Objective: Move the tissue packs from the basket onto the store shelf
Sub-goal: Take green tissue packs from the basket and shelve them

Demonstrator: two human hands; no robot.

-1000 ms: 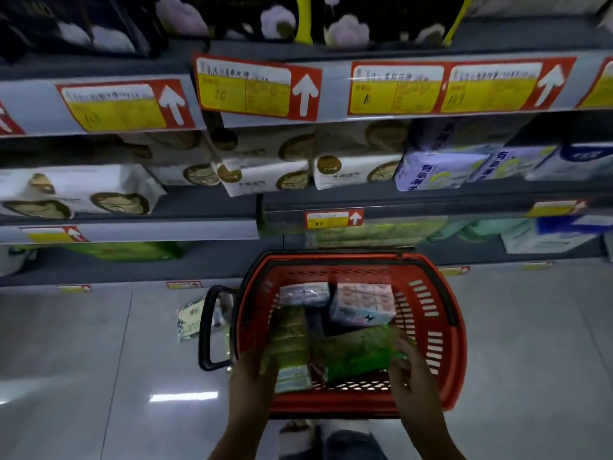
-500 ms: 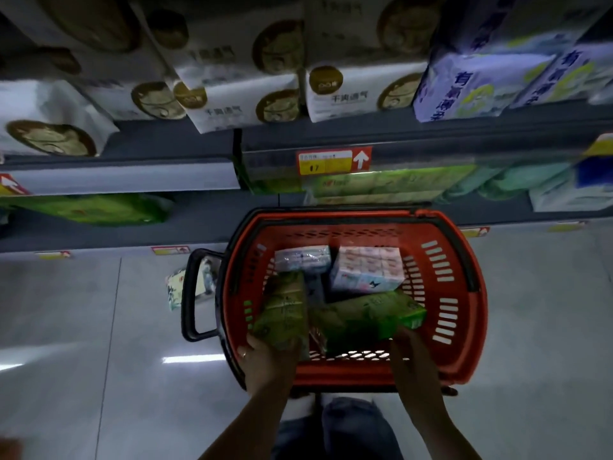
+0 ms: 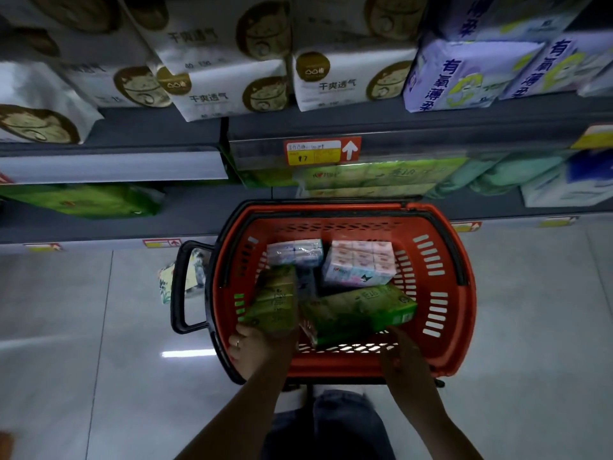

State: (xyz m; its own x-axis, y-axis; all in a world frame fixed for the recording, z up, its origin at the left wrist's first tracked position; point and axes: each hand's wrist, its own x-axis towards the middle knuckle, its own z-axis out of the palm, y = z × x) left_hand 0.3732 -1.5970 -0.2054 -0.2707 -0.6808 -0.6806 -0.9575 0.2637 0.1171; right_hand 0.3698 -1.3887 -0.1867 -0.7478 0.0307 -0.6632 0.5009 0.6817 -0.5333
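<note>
From my end, the red basket (image 3: 464,293) stands on the pale tiled floor (image 3: 83,327) just in front of the shelf (image 3: 199,214), its black handle (image 3: 177,293) sticking out to the left. My left grip (image 3: 262,343) is at the near left corner of the basket, fingers wrapped round the near end of a small green pack (image 3: 275,303), which is tilted and leans against the basket's left wall; a ring shows on one finger. My right grip (image 3: 403,356) is at the near wall of the basket, its fingertips touching the near edge of a large green pack (image 3: 358,313) that lies slanted across the middle. I cannot tell whether those fingers are closed round it or only resting against it. Further back in the basket lie a blue and white pack (image 3: 295,252) on the left and a pink pack (image 3: 360,265) on the right, close together, the pink one touching the far edge of the large green pack. All four tissue packs are inside the basket. On the bottom shelf behind the basket sit light green packs (image 3: 381,175), under a red and yellow price tag (image 3: 321,151). The shelf above carries white packs with gold emblems (image 3: 232,84) and, to their right, purple packs (image 3: 464,74). Another pack (image 3: 166,280) lies on the floor beside the handle, partly hidden by it.
</note>
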